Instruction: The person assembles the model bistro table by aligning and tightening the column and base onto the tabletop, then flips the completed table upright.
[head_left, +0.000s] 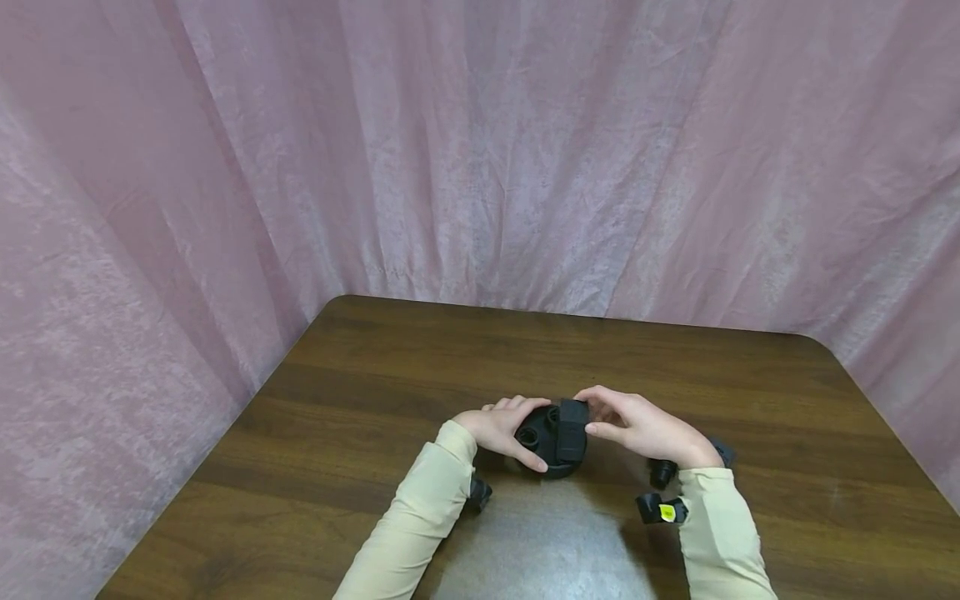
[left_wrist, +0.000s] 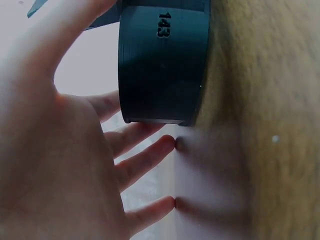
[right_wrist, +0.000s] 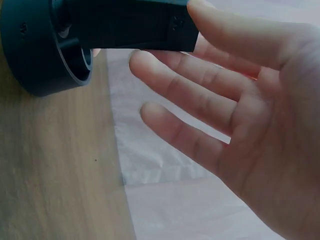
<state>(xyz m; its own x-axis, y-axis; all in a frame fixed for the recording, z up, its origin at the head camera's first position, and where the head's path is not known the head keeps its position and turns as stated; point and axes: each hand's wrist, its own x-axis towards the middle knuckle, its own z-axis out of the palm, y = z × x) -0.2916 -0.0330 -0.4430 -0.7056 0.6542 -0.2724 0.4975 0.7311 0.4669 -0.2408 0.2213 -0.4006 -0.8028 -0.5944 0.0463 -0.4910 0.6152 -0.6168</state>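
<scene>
A round black plastic base (head_left: 531,457) with short round sockets on top sits on the wooden table, the number 143 marked on its side wall (left_wrist: 162,70) in the left wrist view. My left hand (head_left: 501,431) grips it from the left, thumb at the near rim and fingers around the far side. At the base's right side, a black rectangular block (head_left: 573,429) stands upright over it. My right hand (head_left: 637,423) pinches that block between thumb and fingers; in the right wrist view the block (right_wrist: 135,25) reaches from the base to the thumb, and the lower fingers are held away from it.
Dark parts (head_left: 662,473) show beside and behind my right wrist, partly hidden by it. A black device with a yellow label (head_left: 667,512) is at the right sleeve, and another dark device (head_left: 478,493) at the left cuff. Pink curtains (head_left: 480,167) hang behind the table's far edge.
</scene>
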